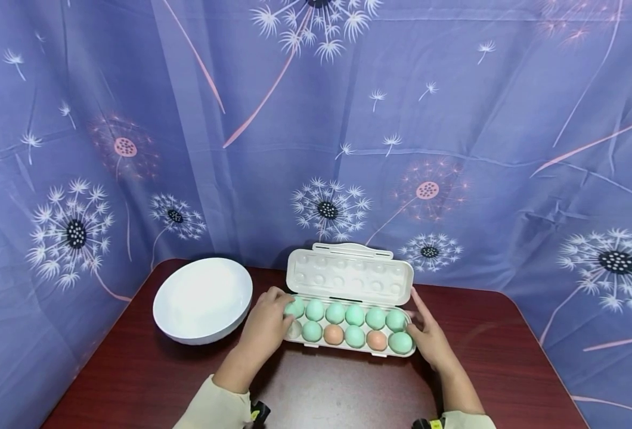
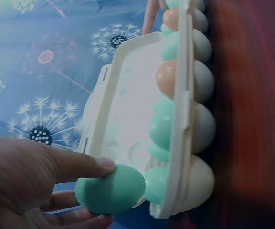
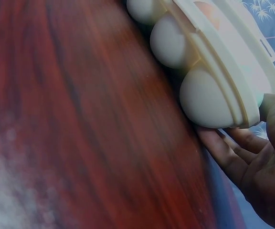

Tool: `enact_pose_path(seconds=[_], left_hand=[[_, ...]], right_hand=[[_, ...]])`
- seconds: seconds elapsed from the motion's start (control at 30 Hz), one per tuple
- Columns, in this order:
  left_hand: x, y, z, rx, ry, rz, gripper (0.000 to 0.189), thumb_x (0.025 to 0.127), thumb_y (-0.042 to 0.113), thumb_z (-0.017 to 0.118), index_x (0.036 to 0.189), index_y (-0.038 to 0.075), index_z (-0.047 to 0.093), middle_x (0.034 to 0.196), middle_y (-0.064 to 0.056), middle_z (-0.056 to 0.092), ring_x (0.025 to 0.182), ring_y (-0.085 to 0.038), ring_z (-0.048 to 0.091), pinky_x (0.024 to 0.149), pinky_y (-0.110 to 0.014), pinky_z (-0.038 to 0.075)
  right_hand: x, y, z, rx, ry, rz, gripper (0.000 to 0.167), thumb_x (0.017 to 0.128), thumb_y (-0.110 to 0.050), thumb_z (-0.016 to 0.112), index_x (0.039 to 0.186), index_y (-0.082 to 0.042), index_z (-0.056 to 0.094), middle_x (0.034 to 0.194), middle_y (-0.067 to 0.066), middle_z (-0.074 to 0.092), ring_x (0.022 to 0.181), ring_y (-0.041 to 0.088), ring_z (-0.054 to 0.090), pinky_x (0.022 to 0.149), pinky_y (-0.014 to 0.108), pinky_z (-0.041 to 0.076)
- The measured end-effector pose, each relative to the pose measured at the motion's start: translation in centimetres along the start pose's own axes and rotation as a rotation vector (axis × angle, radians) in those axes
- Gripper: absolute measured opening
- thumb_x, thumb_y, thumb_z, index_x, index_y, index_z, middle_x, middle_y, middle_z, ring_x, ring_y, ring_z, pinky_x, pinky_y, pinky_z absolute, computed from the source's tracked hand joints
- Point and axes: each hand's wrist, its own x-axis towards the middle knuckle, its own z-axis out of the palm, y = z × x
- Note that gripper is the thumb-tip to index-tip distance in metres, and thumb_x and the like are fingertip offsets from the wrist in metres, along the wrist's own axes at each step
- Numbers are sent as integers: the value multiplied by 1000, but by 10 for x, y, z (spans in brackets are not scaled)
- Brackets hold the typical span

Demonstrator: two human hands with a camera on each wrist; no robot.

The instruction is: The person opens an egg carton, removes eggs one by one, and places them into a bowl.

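Observation:
A cream plastic egg carton [image 1: 350, 277] lies with its lid tipped back, two rows of green and orange eggs in its cups. My left hand [image 1: 265, 319] is at the carton's left end and pinches a green egg [image 2: 111, 189] between thumb and fingers. In the left wrist view that egg overlaps the carton's end, beside another green egg [image 2: 156, 186]. The front left cup [image 1: 294, 329] holds no egg. My right hand [image 1: 431, 339] grips the carton's right end; in the right wrist view its thumb is over the rim and its fingers reach under the end cup [image 3: 206, 100].
A large white bowl [image 1: 203, 301] stands on the dark red wooden table [image 1: 348, 393], left of the carton. Behind the table hangs a blue curtain [image 1: 273, 196] with a dandelion print, close to the carton's lid.

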Motion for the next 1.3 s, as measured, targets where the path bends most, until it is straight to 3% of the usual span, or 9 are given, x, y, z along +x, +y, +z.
enact_pose_path(seconds=[0.13, 0.33, 0.73, 1.13, 1.3], left_hand=[[1, 0, -8, -17, 44, 0, 34, 80, 10, 84, 113, 8, 74, 111, -10, 65, 101, -28, 63, 86, -41, 56], [2, -3, -20, -54, 61, -17, 35, 83, 9, 82, 117, 5, 72, 115, -13, 63, 105, -30, 61, 89, -42, 55], [6, -28, -42, -49, 146, -50, 35, 86, 12, 79, 119, 3, 70, 118, -17, 61, 109, -35, 60, 90, -48, 55], [-3, -53, -49, -55, 267, -159, 35, 83, 6, 80, 116, -1, 70, 114, -22, 61, 104, -42, 60, 89, -53, 51], [-7, -63, -50, -61, 241, -249, 34, 85, 7, 78, 116, -4, 69, 113, -25, 60, 106, -45, 59, 92, -55, 49]], right_hand=[[0, -1, -1, -13, 13, 20, 86, 94, 11, 52, 163, -25, 16, 127, 30, 64, 100, 4, 61, 80, 17, 51], [1, -2, -1, -32, 18, 36, 86, 94, 10, 52, 163, -26, 16, 127, 29, 64, 100, 3, 61, 81, 17, 51], [0, -1, -2, -12, 19, 1, 87, 93, 12, 52, 163, -24, 16, 125, 30, 65, 100, 2, 61, 81, 16, 51], [0, -1, 0, -8, 12, 23, 87, 93, 12, 52, 163, -26, 17, 126, 31, 64, 99, 2, 61, 81, 16, 51], [1, 0, 1, -17, 19, 27, 87, 93, 12, 51, 163, -27, 18, 125, 31, 65, 99, 2, 61, 82, 16, 51]])
